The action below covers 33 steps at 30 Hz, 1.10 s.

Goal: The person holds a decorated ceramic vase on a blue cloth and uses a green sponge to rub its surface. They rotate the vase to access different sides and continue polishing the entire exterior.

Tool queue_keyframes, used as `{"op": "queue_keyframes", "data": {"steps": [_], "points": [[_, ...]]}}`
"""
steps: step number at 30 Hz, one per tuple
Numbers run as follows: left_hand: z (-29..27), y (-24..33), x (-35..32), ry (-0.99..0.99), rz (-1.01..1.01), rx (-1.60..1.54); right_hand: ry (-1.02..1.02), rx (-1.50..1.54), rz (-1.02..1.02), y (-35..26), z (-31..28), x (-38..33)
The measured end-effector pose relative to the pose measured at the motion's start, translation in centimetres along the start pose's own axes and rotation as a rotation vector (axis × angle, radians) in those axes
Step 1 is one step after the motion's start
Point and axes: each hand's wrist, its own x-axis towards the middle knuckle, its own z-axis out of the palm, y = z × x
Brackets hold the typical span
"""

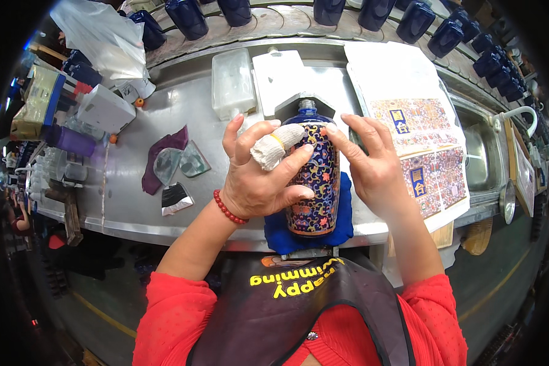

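Note:
A dark blue glass bottle (314, 204) with a colourful floral pattern lies with its clear threaded neck pointing away from me, on a blue cloth (344, 210) at the table's front edge. My left hand (256, 189) rests its spread fingertips and thumb on the bottle's left side. One of its fingers wears a whitish cloth cover (274, 148) with a yellow band. On the right side, my right hand (378, 174) has its fingers stretched apart, the index fingertip at the bottle's shoulder. An angular metal piece (293, 108) stands around the neck.
Patterned decal sheets (433, 168) lie right, beside a sink (479, 146). A clear plastic container (233, 79) stands behind my left hand. Farther left are a purple cloth (155, 161) and a white box (107, 110). Blue bottles (416, 21) line a curved conveyor (280, 23) at the back.

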Motion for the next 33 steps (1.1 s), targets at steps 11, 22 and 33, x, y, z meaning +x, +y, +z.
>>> {"op": "queue_keyframes", "data": {"steps": [11, 22, 33], "points": [[-0.3, -0.5, 1.2, -0.092, -0.015, 0.004, -0.039, 0.109, 0.051, 0.6, 0.8, -0.5], [-0.1, -0.8, 2.8, -0.125, -0.007, 0.02, 0.029, 0.295, 0.109, 1.0, 1.6, -0.7], [-0.4, -0.1, 1.5, -0.125, -0.036, 0.018, 0.003, 0.179, 0.049, 1.4, 0.0, -1.0]]}}
